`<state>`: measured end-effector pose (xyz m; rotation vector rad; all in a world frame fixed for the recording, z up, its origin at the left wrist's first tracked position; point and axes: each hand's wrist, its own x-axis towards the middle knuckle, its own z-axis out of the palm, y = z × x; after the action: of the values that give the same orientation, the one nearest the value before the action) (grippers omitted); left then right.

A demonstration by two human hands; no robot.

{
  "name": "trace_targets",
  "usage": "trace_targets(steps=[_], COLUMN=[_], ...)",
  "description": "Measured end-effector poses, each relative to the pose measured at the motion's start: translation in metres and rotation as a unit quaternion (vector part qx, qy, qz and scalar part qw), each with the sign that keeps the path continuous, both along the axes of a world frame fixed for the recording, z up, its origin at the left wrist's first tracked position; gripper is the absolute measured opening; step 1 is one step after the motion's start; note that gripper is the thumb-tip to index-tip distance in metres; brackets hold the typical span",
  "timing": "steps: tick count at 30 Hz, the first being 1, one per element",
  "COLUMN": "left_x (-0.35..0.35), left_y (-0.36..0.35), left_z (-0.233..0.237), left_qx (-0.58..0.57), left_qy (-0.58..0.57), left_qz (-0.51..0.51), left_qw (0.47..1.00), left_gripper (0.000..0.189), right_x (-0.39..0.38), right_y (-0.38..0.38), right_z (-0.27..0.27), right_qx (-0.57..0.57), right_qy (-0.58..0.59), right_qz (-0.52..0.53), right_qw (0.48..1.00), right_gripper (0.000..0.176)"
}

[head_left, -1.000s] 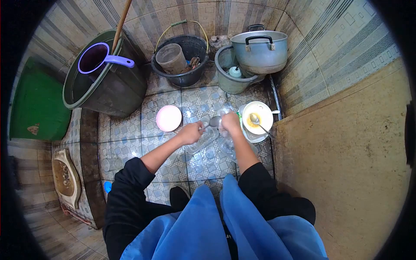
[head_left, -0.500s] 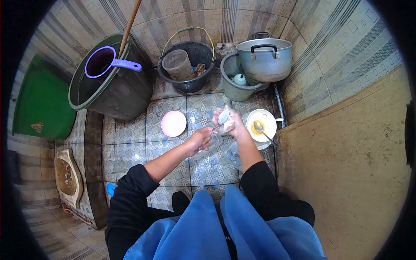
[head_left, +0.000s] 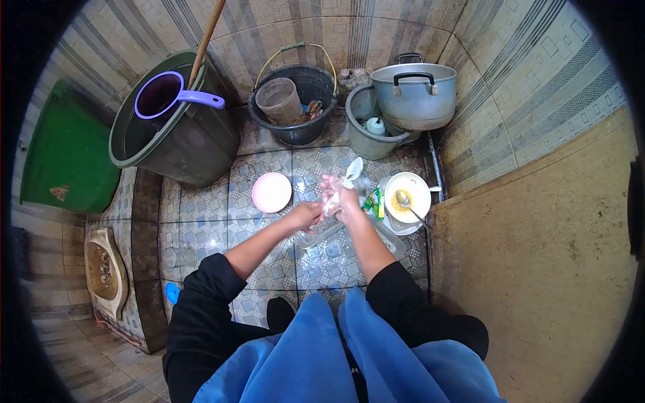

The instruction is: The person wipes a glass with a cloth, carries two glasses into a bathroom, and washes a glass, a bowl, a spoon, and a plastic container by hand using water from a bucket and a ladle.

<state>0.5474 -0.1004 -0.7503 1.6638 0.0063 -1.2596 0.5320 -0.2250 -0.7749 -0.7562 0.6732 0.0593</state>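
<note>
A pale, shiny spoon [head_left: 355, 168] slants up between my hands over the tiled floor, its bowl pointing away from me. My left hand [head_left: 307, 216] is closed around the lower end of its handle. My right hand [head_left: 342, 203], wet with white suds, wraps the handle just below the bowl; whether a sponge is inside the fingers, I cannot make out. Below the hands lie clear plastic containers [head_left: 312, 238], partly covered. A pink-rimmed bowl [head_left: 272, 193] sits to the left. On the right stands a white pot [head_left: 418, 195] with yellow residue and another spoon [head_left: 403, 199] inside.
A green packet [head_left: 374, 203] lies beside the white pot. Along the back stand a large bin [head_left: 195, 151] with a purple dipper [head_left: 201, 99], a black bucket [head_left: 295, 136], and a grey bucket [head_left: 376, 148] under a metal pot [head_left: 415, 101]. A clear glass [head_left: 180, 257] lies left.
My right hand has slid from the spoon's bowl down its handle, toward my left hand. The spoon's bowl now points up and away. The green packet has come into view.
</note>
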Motion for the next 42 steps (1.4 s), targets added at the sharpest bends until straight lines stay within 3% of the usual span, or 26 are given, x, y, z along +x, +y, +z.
trace_targets(steps=[2, 3, 4, 6, 8, 10, 12, 14, 15, 16, 18, 20, 22, 23, 25, 26, 28, 29, 30, 32, 34, 38, 40, 42], left_x=[0.019, 0.024, 0.023, 0.023, 0.028, 0.031, 0.036, 0.051, 0.055, 0.058, 0.060, 0.063, 0.036, 0.027, 0.005, -0.007, -0.021, -0.023, -0.022, -0.014, 0.003, 0.046, 0.056, 0.058], left_y=[0.010, 0.013, 0.012, 0.011, 0.007, 0.005, 0.001, 0.010, 0.011, 0.013, 0.019, 0.024, 0.010, 0.003, -0.012, -0.018, -0.019, -0.015, -0.008, 0.005, 0.020, 0.063, 0.082, 0.094], left_z=[0.003, 0.004, 0.003, -0.003, -0.016, -0.021, -0.006, -0.021, -0.017, -0.014, -0.015, -0.031, -0.017, -0.012, -0.018, -0.004, -0.006, -0.010, -0.012, -0.017, -0.020, -0.080, -0.100, -0.102], left_qx=[0.052, 0.043, 0.042, -0.059, -0.058, -0.142, -0.077, -0.081, -0.060, -0.038, -0.084, -0.125, -0.103, -0.072, -0.041, -0.062, -0.070, -0.069, -0.055, -0.040, 0.010, 0.067, 0.105, 0.122], left_qy=[-0.043, -0.030, -0.031, -0.012, -0.004, -0.019, -0.034, -0.071, -0.067, -0.062, -0.026, 0.020, -0.009, -0.046, -0.091, -0.064, -0.041, -0.038, -0.044, -0.047, -0.149, -0.156, -0.116, -0.106], left_qz=[-0.218, -0.185, -0.185, 0.031, 0.044, 0.067, 0.229, 0.311, 0.336, 0.361, 0.363, 0.241, 0.213, 0.137, 0.045, -0.021, -0.056, -0.054, -0.089, -0.123, -0.149, 0.105, 0.134, 0.137], left_qw=[0.974, 0.981, 0.981, 0.998, 0.997, 0.987, 0.970, 0.944, 0.938, 0.930, 0.928, 0.962, 0.972, 0.987, 0.994, 0.996, 0.995, 0.995, 0.994, 0.990, 0.978, 0.980, 0.979, 0.977], left_gripper=[0.038, 0.049, 0.049, 0.055, 0.049, 0.040, 0.029, 0.023, 0.021, 0.019, 0.019, 0.025, 0.024, 0.027, 0.022, 0.018, 0.016, 0.016, 0.015, 0.013, 0.012, 0.013, 0.014, 0.014], right_x=[-0.004, -0.008, -0.012, -0.013, -0.015, -0.026, -0.034, -0.038, -0.039, -0.036, -0.028, -0.015, -0.008, -0.004, -0.002, -0.006, -0.023, -0.032, -0.035, -0.039, -0.034, -0.039, -0.044, -0.051], right_y=[-0.005, -0.008, -0.008, 0.005, 0.024, 0.038, 0.049, 0.055, 0.050, 0.046, 0.039, 0.023, 0.008, 0.007, 0.007, 0.008, 0.008, 0.003, -0.003, -0.017, -0.041, -0.119, -0.144, -0.156], right_z=[-0.009, -0.008, -0.008, -0.013, -0.018, -0.010, -0.011, -0.013, 0.020, 0.016, -0.009, -0.034, -0.015, -0.011, -0.004, -0.004, -0.005, 0.003, -0.005, -0.024, -0.018, 0.004, 0.013, 0.000], right_qx=[-0.008, -0.001, 0.006, -0.012, -0.047, -0.058, -0.070, -0.372, -0.398, -0.399, -0.488, -0.428, -0.478, -0.477, -0.642, -0.641, -0.660, -0.699, -0.698, -0.762, -0.744, -0.692, -0.615, -0.614], right_qy=[-0.017, -0.013, -0.010, -0.019, -0.035, -0.049, -0.065, -0.066, -0.042, -0.041, 0.011, -0.005, -0.023, -0.022, -0.195, -0.195, -0.033, -0.010, -0.009, -0.019, 0.126, 0.400, 0.502, 0.516], right_qz=[0.012, 0.055, 0.098, 0.145, 0.235, 0.268, 0.299, 0.450, 0.485, 0.484, 0.353, 0.137, -0.003, -0.002, -0.142, -0.139, 0.072, 0.096, 0.097, 0.160, 0.104, 0.167, 0.211, 0.247], right_qw=[1.000, 0.998, 0.995, 0.989, 0.970, 0.960, 0.949, 0.809, 0.778, 0.778, 0.798, 0.894, 0.878, 0.878, 0.728, 0.729, 0.747, 0.709, 0.710, 0.627, 0.648, 0.578, 0.571, 0.543], right_gripper=[0.032, 0.031, 0.030, 0.027, 0.022, 0.022, 0.022, 0.027, 0.029, 0.029, 0.027, 0.032, 0.028, 0.028, 0.026, 0.026, 0.023, 0.026, 0.026, 0.026, 0.023, 0.020, 0.023, 0.024])
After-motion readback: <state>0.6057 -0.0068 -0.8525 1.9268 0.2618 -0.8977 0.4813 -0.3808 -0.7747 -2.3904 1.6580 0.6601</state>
